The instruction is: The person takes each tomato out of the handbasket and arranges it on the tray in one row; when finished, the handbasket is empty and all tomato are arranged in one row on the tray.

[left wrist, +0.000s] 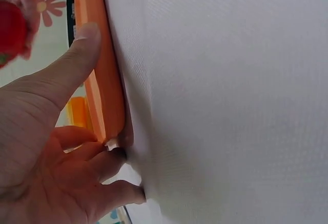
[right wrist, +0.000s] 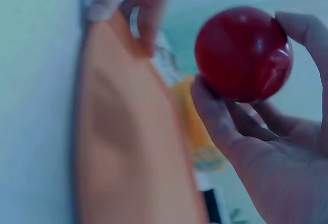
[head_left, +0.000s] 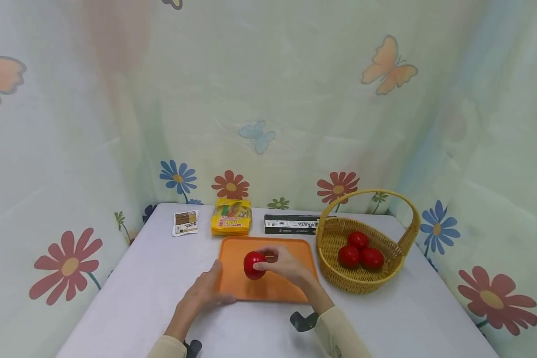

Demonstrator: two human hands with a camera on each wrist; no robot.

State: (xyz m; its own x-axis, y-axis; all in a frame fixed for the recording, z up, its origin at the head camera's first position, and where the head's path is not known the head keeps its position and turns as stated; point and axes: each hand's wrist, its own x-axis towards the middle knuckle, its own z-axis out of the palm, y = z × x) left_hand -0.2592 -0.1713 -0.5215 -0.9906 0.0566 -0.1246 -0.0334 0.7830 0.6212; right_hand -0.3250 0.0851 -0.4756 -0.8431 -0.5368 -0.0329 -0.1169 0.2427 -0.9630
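Above the orange tray (head_left: 291, 291), my right hand (head_left: 283, 262) pinches a shiny red apple (head_left: 253, 265) between thumb and fingers. The right wrist view shows the apple (right wrist: 243, 55) close up, with a dimple turned toward the palm side. My left hand (head_left: 206, 288) holds the tray's near left corner. In the left wrist view its thumb lies on the near wall of the tray (left wrist: 108, 96), and the fingers bend round the corner near the tabletop. Several more red apples (head_left: 357, 239) sit in a woven basket (head_left: 346, 286) right of the tray.
Behind the tray lie a yellow packet (head_left: 231, 217) and a long black-and-white box (head_left: 291, 223). A small white and brown packet (head_left: 185, 223) is at the back left. The basket's tall handle (head_left: 413, 226) arches over it. A flowered curtain (head_left: 268, 99) surrounds the white table (head_left: 138, 298).
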